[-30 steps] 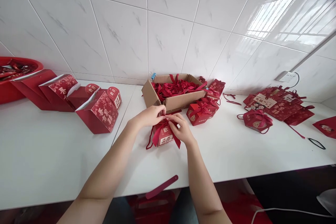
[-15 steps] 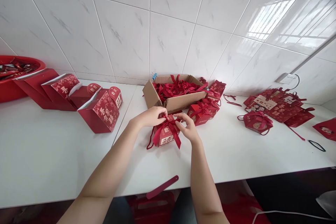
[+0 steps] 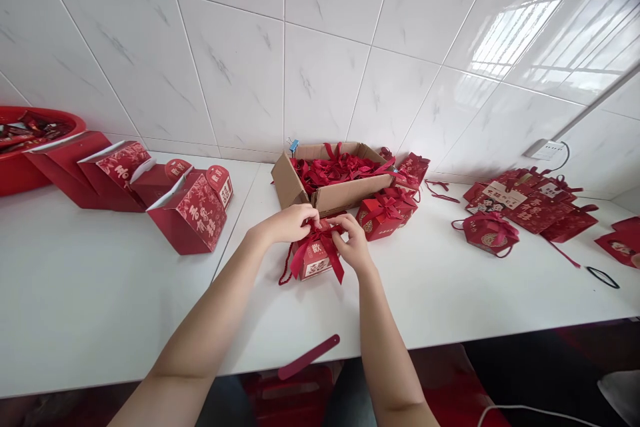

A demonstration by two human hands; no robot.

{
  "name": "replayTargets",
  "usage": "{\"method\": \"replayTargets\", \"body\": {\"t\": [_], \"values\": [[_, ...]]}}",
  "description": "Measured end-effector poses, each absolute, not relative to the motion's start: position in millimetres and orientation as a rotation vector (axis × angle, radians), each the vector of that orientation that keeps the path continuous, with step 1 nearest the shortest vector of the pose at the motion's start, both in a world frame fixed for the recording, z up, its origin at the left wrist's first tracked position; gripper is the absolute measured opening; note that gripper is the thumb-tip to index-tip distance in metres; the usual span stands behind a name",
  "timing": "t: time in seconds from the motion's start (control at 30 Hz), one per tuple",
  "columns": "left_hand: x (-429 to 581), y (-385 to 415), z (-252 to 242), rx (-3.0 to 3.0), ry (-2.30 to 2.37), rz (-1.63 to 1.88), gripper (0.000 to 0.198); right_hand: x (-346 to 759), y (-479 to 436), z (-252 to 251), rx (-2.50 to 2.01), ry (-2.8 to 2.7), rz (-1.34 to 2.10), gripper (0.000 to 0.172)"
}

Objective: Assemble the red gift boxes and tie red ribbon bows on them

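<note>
In front of me on the white table stands a small red gift box (image 3: 316,267) with gold and white lettering. A red ribbon bow (image 3: 324,237) lies across its top, its tails hanging down the front. My left hand (image 3: 294,223) pinches the bow from the left side. From the right, my right hand (image 3: 354,240) has its fingers closed on the bow's other loop. A twisted red cord handle (image 3: 286,268) droops at the box's left. Just behind is a cardboard box (image 3: 345,195) full of red ribbon bows (image 3: 335,167).
Open red boxes (image 3: 193,220) stand at left beside a red basin (image 3: 30,170). Finished-looking bowed boxes (image 3: 383,217) sit right of my hands. Farther right are a hexagonal box (image 3: 490,232), several red bags (image 3: 535,207) and a black loop (image 3: 603,277). A dark red strip (image 3: 309,357) overhangs the front edge.
My right hand has shifted slightly left, closer to the bow's knot. My left hand stays at the bow. At the far right edge, the red item has moved a little and fingertips now show beside it.
</note>
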State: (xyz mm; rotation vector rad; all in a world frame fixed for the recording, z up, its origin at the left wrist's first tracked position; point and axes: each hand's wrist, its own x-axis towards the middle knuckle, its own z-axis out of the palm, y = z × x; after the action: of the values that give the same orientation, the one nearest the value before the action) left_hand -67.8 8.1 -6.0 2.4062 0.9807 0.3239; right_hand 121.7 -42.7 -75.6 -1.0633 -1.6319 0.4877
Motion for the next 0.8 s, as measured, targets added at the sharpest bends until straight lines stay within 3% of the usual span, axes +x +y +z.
{"method": "replayTargets", "body": {"t": [0.3,0.8], "values": [[-66.5,8.0,-4.8,2.428,0.992,0.352,0.009,114.8,-41.6,-78.4,-1.107,-1.552,0.379,0.034],[-80.2,13.9,-5.4,2.365,1.050,0.273,0.020,123.8,-38.2,-83.9,-1.120,-1.769,0.306,0.046]]}}
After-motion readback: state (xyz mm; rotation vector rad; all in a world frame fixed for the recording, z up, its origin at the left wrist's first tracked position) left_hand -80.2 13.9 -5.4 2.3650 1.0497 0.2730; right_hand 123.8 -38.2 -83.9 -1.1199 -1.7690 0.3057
